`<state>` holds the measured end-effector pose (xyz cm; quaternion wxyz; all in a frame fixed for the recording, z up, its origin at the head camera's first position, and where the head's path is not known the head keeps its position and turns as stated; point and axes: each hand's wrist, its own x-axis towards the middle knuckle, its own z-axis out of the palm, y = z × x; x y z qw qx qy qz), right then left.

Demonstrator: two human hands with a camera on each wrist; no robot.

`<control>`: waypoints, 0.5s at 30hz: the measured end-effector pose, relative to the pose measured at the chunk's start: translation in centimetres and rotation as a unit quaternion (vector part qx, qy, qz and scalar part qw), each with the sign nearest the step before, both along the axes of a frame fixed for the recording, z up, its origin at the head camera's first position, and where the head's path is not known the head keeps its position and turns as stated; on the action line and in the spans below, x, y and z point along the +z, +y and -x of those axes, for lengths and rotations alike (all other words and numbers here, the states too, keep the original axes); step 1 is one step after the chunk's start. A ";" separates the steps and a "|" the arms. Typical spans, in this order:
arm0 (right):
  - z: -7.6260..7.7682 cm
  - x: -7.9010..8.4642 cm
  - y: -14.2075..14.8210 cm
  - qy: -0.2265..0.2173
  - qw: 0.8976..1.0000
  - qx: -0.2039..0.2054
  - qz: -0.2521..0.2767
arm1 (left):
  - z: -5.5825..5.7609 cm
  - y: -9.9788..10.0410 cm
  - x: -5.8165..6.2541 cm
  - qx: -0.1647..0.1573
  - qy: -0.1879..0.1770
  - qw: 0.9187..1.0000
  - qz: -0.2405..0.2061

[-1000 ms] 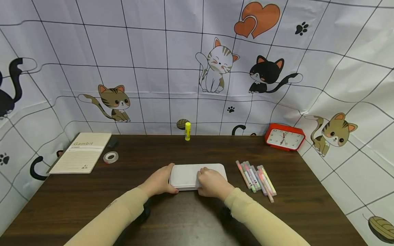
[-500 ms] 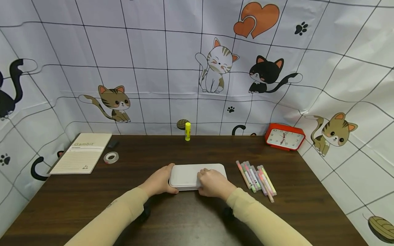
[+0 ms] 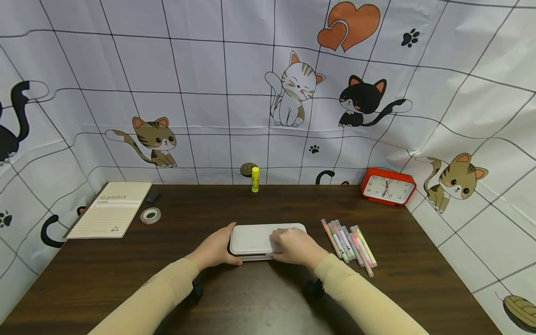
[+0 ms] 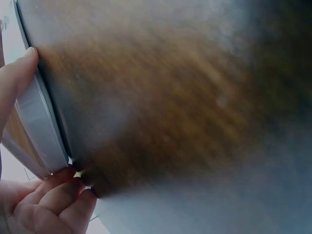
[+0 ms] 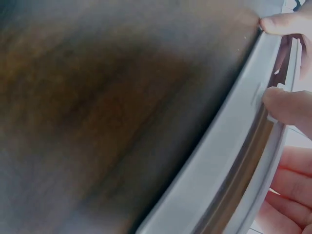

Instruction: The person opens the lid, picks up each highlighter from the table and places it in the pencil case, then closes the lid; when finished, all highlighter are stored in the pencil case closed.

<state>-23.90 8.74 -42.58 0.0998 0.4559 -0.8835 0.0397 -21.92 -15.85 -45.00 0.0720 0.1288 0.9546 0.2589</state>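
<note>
A white, flat pencil case lies on the brown table in the middle of the head view. Its front shows a narrow dark gap under the lid, which is raised slightly off the base in the right wrist view. My left hand grips the left end, thumb at the front corner. My right hand pinches the lid's front edge; the thumb sits at the small latch and the fingers reach over the top. The inside of the case is hidden.
Several pastel markers lie right of the case. A red alarm clock stands at the back right, a yellow glue stick at the back middle. On the left are a notebook, a tape roll and a small dark block.
The front edge of the lid has risen a little, opening a gap above the base. My right hand has shifted slightly to the right; the left keeps its hold.
</note>
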 end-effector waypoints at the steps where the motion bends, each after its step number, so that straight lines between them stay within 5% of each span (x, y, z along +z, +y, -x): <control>1: 0.0 0.1 0.1 -0.003 1.000 0.001 0.003 | 0.0 0.0 0.0 0.001 0.000 1.000 0.001; 15: 0.5 0.9 0.7 -0.016 0.998 0.026 0.060 | 0.0 -0.4 -0.2 0.009 -0.007 1.000 -0.011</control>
